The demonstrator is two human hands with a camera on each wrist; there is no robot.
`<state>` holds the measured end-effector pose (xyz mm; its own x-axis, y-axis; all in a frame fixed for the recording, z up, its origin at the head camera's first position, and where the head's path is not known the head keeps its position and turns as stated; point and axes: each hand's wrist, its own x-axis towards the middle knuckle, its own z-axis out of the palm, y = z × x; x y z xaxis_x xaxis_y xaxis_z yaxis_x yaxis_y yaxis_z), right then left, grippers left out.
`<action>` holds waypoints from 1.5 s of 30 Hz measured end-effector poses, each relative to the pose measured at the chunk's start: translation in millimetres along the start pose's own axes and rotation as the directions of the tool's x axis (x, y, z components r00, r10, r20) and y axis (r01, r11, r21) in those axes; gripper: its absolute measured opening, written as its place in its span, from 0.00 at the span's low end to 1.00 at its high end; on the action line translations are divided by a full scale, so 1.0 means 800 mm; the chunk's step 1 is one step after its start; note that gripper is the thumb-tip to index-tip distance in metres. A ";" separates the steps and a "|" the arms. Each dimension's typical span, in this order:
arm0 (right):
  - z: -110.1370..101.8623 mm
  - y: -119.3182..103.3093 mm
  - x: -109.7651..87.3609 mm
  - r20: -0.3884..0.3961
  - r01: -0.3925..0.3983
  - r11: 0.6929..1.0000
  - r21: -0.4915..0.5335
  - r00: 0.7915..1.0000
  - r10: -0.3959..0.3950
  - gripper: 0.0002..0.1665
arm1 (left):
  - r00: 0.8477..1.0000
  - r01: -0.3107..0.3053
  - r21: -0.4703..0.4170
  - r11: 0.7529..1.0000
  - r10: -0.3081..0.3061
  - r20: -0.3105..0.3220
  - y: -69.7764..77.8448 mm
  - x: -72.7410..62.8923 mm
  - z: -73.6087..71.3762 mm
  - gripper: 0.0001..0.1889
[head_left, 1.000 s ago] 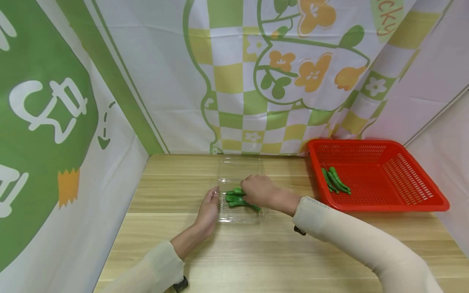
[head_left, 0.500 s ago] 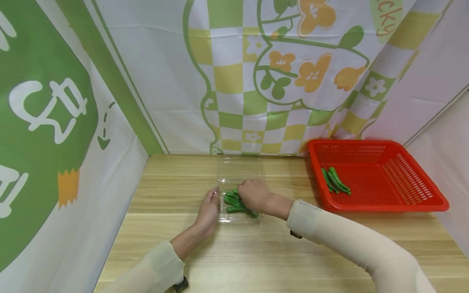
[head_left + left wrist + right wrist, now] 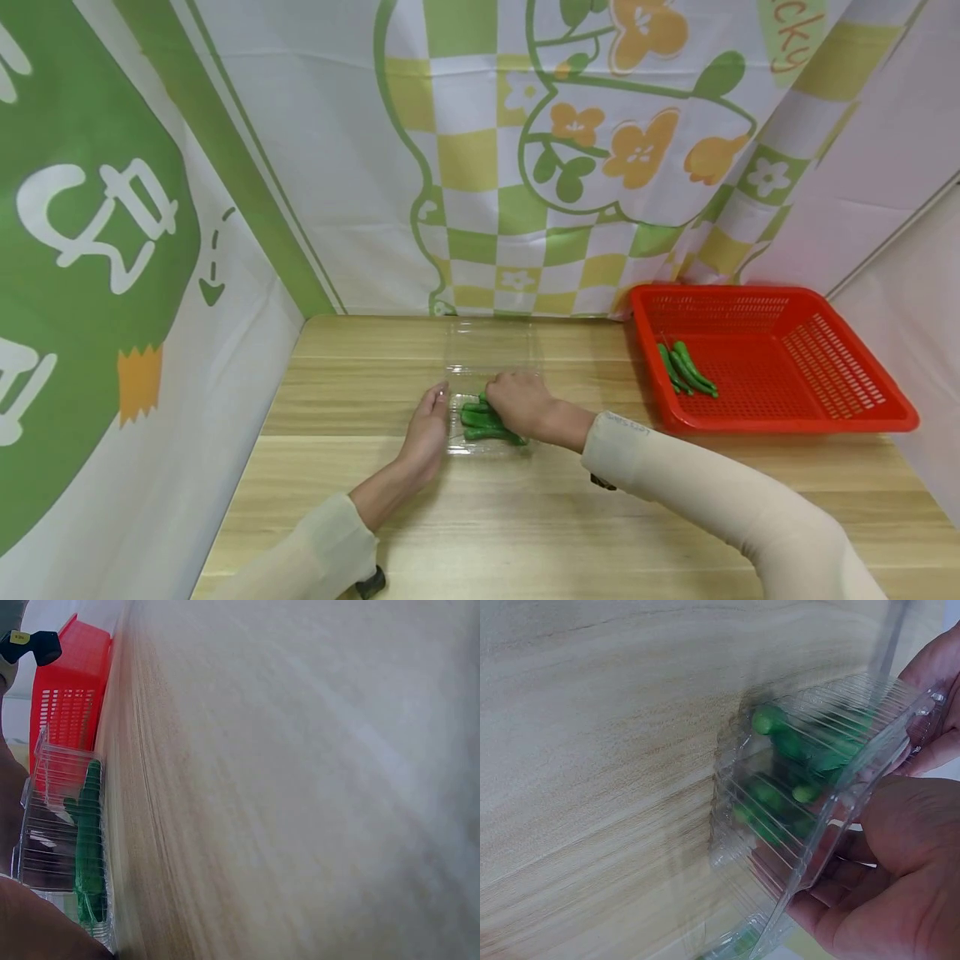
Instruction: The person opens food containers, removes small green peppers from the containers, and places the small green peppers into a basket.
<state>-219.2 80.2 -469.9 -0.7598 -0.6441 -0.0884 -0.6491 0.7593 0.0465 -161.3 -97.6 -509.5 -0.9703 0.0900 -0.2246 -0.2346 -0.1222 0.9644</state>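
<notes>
A clear plastic clamshell box point(image 3: 459, 450) lies on the table with its lid point(image 3: 491, 343) folded back. Several green chili peppers point(image 3: 480, 417) lie side by side in its base. My left hand point(image 3: 424, 433) holds the box's left rim between thumb and fingers. Over the peppers' right ends is my right hand point(image 3: 521, 406), reaching into the box. In the right wrist view its thumb and curled fingers point(image 3: 821, 907) go over the wall around some peppers point(image 3: 780, 802); the fingertips are partly hidden behind the ribbed plastic.
A red perforated basket point(image 3: 825, 408) stands at the right, with several green chili peppers point(image 3: 693, 375) at its left end. A printed curtain point(image 3: 525, 208) hangs along the table's back edge. The wooden table point(image 3: 465, 533) extends in front of the box.
My right hand has moved slightly left and toward me within the box. The peppers under it shifted toward the front and fanned out, then came closer to parallel. My left hand has stayed put.
</notes>
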 end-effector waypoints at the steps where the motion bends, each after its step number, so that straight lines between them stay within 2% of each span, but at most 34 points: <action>1: 0.000 0.000 0.000 0.000 0.000 1.000 0.003 1.000 0.000 0.09 | 1.000 0.000 0.000 1.000 0.000 -0.003 0.000 0.000 0.000 0.29; 6: -0.001 0.001 -0.001 0.003 -0.003 0.999 0.043 1.000 0.003 0.10 | 1.000 -0.003 0.004 1.000 0.003 -0.007 -0.001 0.001 0.000 0.29; 13: 0.000 0.007 0.000 -0.010 0.003 0.989 0.149 1.000 -0.002 0.15 | 1.000 -0.012 0.006 1.000 0.012 -0.011 0.002 0.001 0.001 0.29; 19: -0.007 0.012 -0.001 -0.029 0.010 0.975 0.220 1.000 -0.004 0.16 | 1.000 0.005 0.017 1.000 -0.005 -0.007 0.004 0.000 0.001 0.29; 26: -0.012 0.013 -0.004 -0.069 0.041 0.973 0.228 0.997 -0.026 0.16 | 1.000 0.011 0.011 1.000 -0.011 0.007 0.004 -0.001 0.000 0.29; 34: -0.019 0.014 -0.008 -0.071 0.053 0.970 0.238 0.997 -0.037 0.14 | 1.000 0.011 0.009 1.000 -0.011 0.002 0.002 -0.001 -0.001 0.29; 40: -0.038 0.020 -0.011 -0.097 0.069 0.967 0.244 0.994 -0.046 0.10 | 1.000 0.019 0.016 1.000 -0.019 0.017 0.004 -0.001 -0.001 0.29; 45: -0.054 0.027 -0.013 -0.092 0.049 0.969 0.241 0.995 -0.027 0.05 | 1.000 0.018 0.010 1.000 -0.018 0.006 0.003 -0.001 0.000 0.29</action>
<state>-226.9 98.8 -425.1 -0.7419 -0.6706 0.0019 -0.6574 0.7267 -0.1992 -161.3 -98.0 -506.7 -0.9656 0.0982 -0.2408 -0.2510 -0.1103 0.9617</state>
